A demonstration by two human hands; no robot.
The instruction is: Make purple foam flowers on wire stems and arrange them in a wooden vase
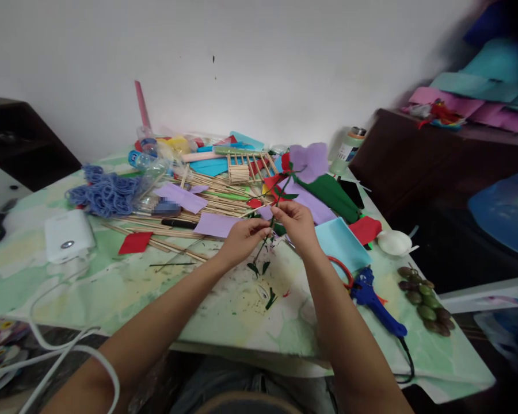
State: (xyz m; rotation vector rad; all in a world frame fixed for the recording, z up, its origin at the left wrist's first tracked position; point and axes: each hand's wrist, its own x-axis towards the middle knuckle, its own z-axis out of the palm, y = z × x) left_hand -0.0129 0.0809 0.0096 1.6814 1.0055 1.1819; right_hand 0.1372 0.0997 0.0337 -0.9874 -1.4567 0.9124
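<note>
Both hands hold an artificial flower stem [277, 198], thin and dark green with small cut leaves, above the front middle of the table. My left hand [247, 240] pinches its lower part between thumb and fingertips. Just above and to the right, my right hand [297, 225] is closed on the stem with thumb and forefinger. A pair of leaves [259, 268] hangs at the lower end. Near the upper end are a red piece [285, 163] and a purple piece [309, 161]; whether they are attached to the stem I cannot tell. Green scraps [270, 299] lie below the hands.
A blue glue gun [373, 302], orange-handled scissors [343, 270] and grapes [427, 302] lie at the right. Wooden sticks [216, 198], blue yarn [106, 192] and purple sheets [218, 225] cover the left and back. A white device [69, 236] trails a cable over the left edge.
</note>
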